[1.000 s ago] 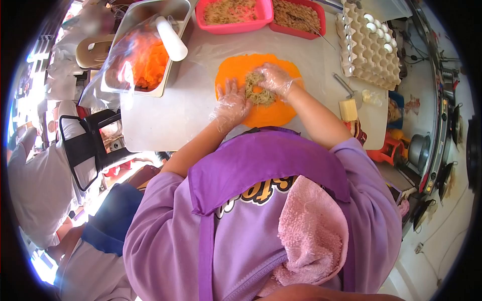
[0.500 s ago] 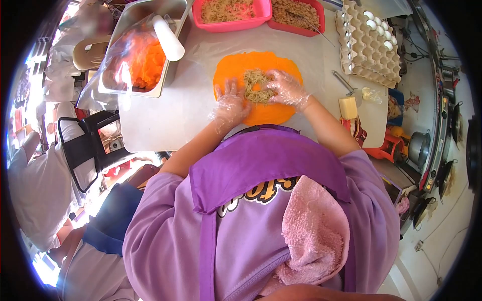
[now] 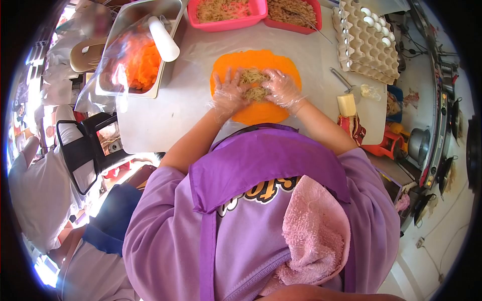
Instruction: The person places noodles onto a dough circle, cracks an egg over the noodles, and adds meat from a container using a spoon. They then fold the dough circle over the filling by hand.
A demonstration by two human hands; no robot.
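1. Purple cloth fills the near view: an apron [image 3: 266, 165] over a purple shirt, with a pink towel [image 3: 314, 236] lying at the chest.
2. Past it, both forearms reach onto the white table [image 3: 160, 120].
3. The left hand [image 3: 228, 95], in a clear plastic glove, lies flat on the orange round sheet [image 3: 256, 114] with fingers spread and released, fingertips touching the noodle heap [image 3: 254, 83].
4. The right hand [image 3: 282, 89], gloved too, curls its fingers over the heap's right side, gripping it.
5. The noodle heap sits near the middle of the sheet, between the two hands.
6. Further left stands a metal tray [image 3: 108, 80] of orange stuff under plastic film, with a white roller [image 3: 163, 37] across it. At the right lies a pale yellow block [image 3: 346, 104].
7. Farthest off are a pink tub [image 3: 226, 22] and a red tub [image 3: 296, 25], both holding noodles, and an egg tray [image 3: 369, 50] at the right.
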